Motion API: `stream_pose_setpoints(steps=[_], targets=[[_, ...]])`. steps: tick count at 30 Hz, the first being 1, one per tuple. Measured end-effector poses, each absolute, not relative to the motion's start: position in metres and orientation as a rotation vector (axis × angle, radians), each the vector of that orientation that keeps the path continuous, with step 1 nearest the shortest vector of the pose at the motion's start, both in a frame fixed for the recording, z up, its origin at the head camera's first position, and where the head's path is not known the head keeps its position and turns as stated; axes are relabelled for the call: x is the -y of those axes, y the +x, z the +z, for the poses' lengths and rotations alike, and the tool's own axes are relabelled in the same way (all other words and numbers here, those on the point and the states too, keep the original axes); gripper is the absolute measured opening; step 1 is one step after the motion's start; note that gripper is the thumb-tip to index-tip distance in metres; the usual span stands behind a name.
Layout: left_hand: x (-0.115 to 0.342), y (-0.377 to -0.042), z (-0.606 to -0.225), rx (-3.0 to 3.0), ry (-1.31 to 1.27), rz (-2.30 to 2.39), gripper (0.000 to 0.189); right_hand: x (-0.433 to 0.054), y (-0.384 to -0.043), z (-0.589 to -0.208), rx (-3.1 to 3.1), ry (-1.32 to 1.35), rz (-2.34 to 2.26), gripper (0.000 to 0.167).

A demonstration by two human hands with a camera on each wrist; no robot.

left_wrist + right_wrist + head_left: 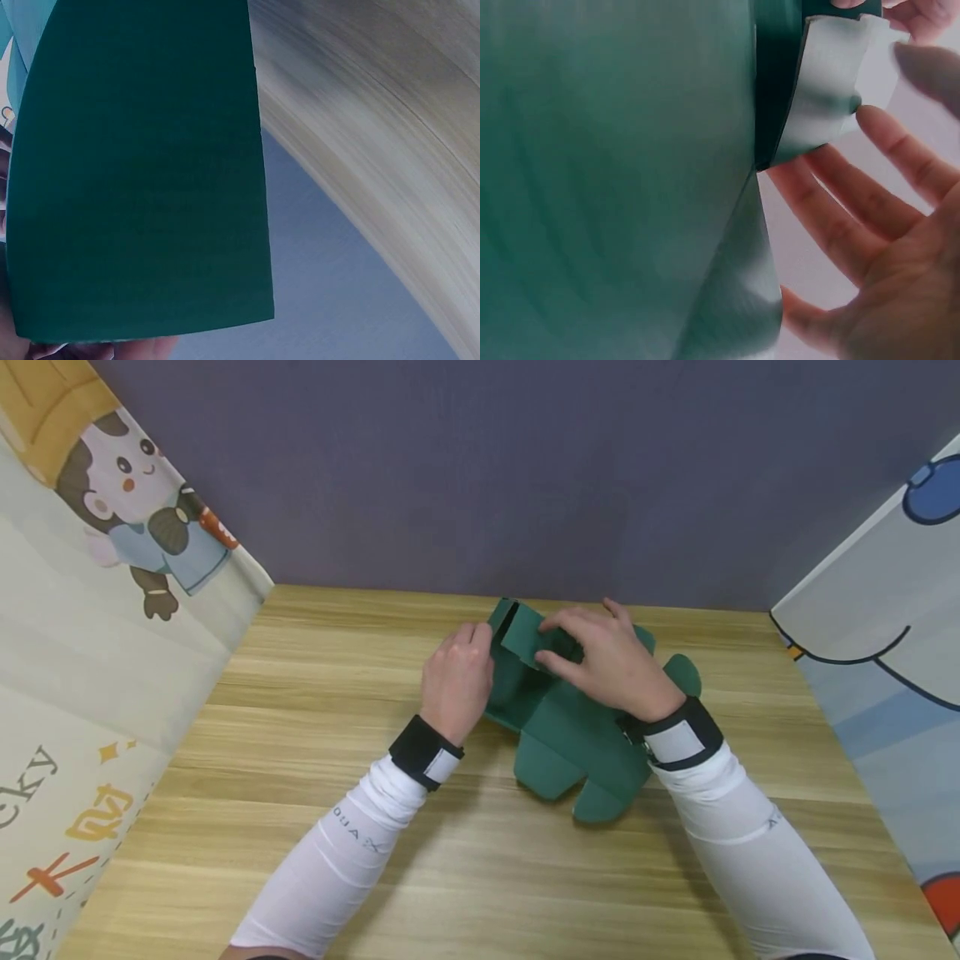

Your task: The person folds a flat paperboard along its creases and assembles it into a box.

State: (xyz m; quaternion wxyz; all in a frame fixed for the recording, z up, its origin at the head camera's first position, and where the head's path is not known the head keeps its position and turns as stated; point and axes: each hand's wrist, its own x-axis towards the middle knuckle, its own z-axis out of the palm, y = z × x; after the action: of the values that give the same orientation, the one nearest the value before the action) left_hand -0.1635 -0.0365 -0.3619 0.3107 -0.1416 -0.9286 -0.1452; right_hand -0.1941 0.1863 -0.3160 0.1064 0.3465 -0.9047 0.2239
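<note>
On the tabletop [337,877], a green box [573,718] is seemingly being assembled, its far left edge being pinched by the left grip [459,675]; by the loosely spread right grip [609,658], a flap [522,637] is being touched, its tucking-in probably being called for next.

A panel of the green box [577,727] hides most of the left hand [457,681] in the left wrist view, one digit of the right hand [611,660] blurs in the right wrist view, and the head view's left edge cuts off printed lettering [30,785].
</note>
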Motion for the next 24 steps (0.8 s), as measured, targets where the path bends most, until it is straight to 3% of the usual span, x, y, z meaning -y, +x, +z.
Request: stream_pose_setpoints(steps=[4,14,24], targets=[[0.039,-0.159,-0.361,2.456,-0.391,-0.384,0.015,-0.181,-0.19,-0.316,2.632,0.978,0.644,0.037],[0.043,-0.149,-0.36,2.437,-0.424,-0.371,0.013,-0.165,-0.182,-0.323,2.587,0.855,0.548,0.059],[0.046,-0.136,-0.359,2.411,-0.462,-0.347,0.014,-0.155,-0.176,-0.336,2.497,0.769,0.404,0.044]])
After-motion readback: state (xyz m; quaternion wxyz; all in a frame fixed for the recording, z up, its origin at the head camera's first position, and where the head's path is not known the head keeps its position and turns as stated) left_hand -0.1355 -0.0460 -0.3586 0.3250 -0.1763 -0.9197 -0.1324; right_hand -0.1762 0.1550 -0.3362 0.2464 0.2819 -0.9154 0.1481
